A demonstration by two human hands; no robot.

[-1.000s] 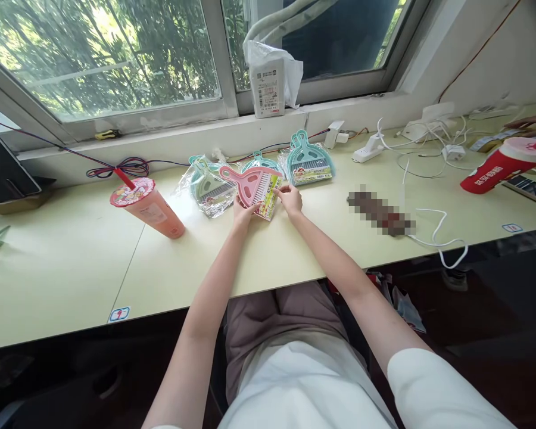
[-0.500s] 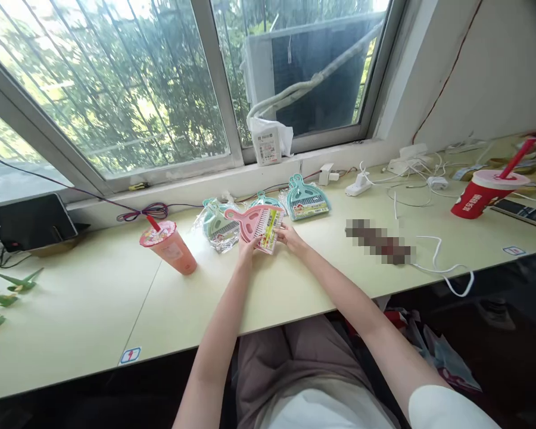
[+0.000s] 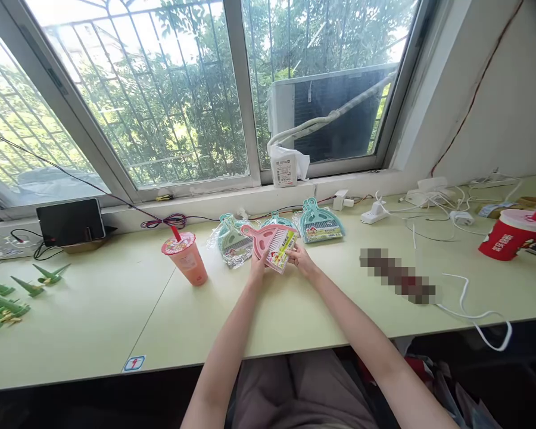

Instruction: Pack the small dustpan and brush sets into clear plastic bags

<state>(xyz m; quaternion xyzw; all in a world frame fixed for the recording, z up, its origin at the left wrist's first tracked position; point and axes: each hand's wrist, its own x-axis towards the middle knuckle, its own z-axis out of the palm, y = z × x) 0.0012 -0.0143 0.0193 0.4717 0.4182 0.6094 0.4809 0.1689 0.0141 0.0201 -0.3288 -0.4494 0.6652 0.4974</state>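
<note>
A pink dustpan-and-brush set (image 3: 268,243) with a yellow-green label is held above the table, tilted, between both hands. My left hand (image 3: 259,266) grips its lower left edge. On its right edge, by the label, my right hand (image 3: 300,257) is closed with the fingertips. Behind it stand green sets in clear wrap: one (image 3: 233,243) at the left, one (image 3: 274,219) mostly hidden in the middle, and one or more (image 3: 320,223) at the right.
A pink drink cup (image 3: 188,262) stands left of my arms, a red cup (image 3: 509,235) far right. Also on the table (image 3: 161,333) are a tablet (image 3: 70,221), green pointed pieces (image 3: 4,302), a power strip (image 3: 374,213), white cables and a blurred item (image 3: 397,276).
The view has shifted, so the table and its objects appear lower and mostly further right. Both hands still hold the pink set, with little change in their grip.
</note>
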